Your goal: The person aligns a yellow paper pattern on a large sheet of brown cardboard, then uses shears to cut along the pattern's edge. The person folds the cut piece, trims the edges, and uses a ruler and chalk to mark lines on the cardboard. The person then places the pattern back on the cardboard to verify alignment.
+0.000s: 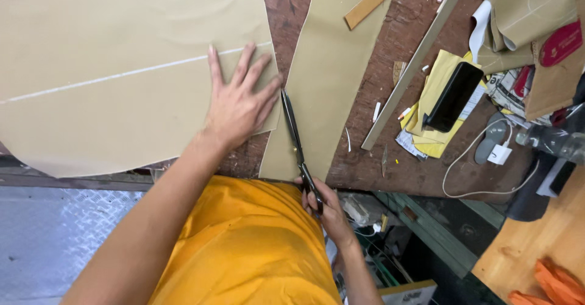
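My left hand [239, 101] lies flat with fingers spread on a large piece of tan fabric [116, 67] that carries a white chalk line. My right hand [326, 206] grips the handles of long dark scissors [294, 135] at the table's near edge. The blades point away from me and run along the gap between the large piece and a narrower tan strip [326, 67] on the right. The blade tips sit just beside my left thumb.
A long grey ruler [414, 64] lies diagonally on the worn brown table [390, 165]. Right of it are a black phone [454, 96] on yellow papers, a white charger with cable [499, 154], chalk bits, a wooden stick [373, 0] and folded fabric [527, 6].
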